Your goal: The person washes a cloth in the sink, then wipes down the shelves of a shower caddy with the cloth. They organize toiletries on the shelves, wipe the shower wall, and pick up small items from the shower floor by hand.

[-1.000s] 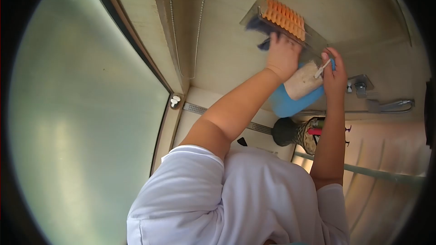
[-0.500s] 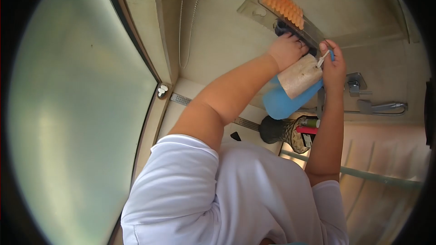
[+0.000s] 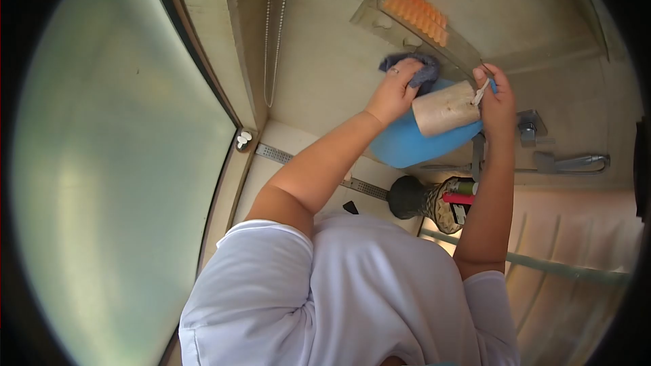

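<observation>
My left hand [image 3: 397,85] grips a crumpled dark grey-blue cloth [image 3: 426,71] just below a wall shelf [image 3: 434,44]. My right hand [image 3: 498,98] is raised at the shelf's right end, its fingers closed on a white cord [image 3: 481,90]. From that cord hangs a beige cylinder, apparently a loofah [image 3: 444,110]. Behind it is a smooth light-blue thing [image 3: 407,139] whose kind I cannot make out; a bit of blue also shows at my right fingers. An orange bristly brush [image 3: 417,12] lies on the shelf, above both hands.
A chrome tap handle [image 3: 531,127] and a hand shower [image 3: 573,163] are on the wall at right. Below stands a patterned dark vase-shaped holder [image 3: 437,203] with items on it. A metal floor drain [image 3: 274,154] runs along the floor. A bead chain [image 3: 272,41] hangs near the frosted glass [image 3: 122,163].
My left hand has moved left and down from the shelf, and the cloth now shows plainly in it. The light-blue thing has swung left. My right hand has stayed almost still.
</observation>
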Tool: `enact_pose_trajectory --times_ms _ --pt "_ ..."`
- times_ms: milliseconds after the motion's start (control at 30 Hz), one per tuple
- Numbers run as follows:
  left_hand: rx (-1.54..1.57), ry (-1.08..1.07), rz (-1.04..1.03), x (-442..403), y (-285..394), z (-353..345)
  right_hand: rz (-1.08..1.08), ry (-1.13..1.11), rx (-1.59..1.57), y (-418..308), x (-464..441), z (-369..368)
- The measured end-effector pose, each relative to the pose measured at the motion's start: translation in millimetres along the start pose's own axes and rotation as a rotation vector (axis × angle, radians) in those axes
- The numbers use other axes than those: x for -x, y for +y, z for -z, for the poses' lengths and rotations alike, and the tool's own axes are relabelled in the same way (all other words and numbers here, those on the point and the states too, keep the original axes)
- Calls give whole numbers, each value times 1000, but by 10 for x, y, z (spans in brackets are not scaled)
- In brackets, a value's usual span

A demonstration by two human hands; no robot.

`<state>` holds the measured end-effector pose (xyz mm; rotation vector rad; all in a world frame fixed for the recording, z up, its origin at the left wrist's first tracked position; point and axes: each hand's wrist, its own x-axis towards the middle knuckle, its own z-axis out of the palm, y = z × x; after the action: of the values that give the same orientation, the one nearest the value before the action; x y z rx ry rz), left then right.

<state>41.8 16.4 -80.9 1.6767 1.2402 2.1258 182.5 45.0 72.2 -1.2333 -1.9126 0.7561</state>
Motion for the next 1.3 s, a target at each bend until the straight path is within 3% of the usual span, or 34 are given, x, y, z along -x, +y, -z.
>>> enact_pose_trajectory --times_ms 100,133,267,367,400,500,633,733,833,933,1000,1100,1167,1300 --pt "373 157 880 94 -81 -130 128 12 94 0 -19 -8" --pt "545 254 896 75 -41 -154 132 17 93 22 -37 -4" --pt "551 90 798 -223 -21 -342 28 -29 36 27 -37 10" --pt "7 136 233 -294 125 -301 -10 -44 -27 -1 -10 -7" --pt "-1 126 187 -306 137 -263 -1 -35 -47 -5 -18 -19" --pt "-36 214 275 -287 81 -286 -2 -25 88 -41 -5 5" --pt "-112 235 124 -171 -81 -336 19 -30 -7 -14 -24 -27" --pt "-203 119 146 46 -153 -264 -15 -34 20 -79 16 -16" --pt "-243 124 391 399 -230 -277 -21 -41 12 -87 -8 -16" --pt "124 -41 461 342 -158 -357 -16 -39 29 -77 -8 -17" --pt "170 -52 117 77 31 -473 -63 -67 -27 -82 6 -6" --pt "-431 -321 -313 -340 217 -463 166 -35 85 6 -39 -2" --pt "-355 -214 -158 -310 191 -628 170 -46 53 16 -48 -9" --pt "-478 -322 -67 -210 59 -704 73 -47 27 -68 7 8"
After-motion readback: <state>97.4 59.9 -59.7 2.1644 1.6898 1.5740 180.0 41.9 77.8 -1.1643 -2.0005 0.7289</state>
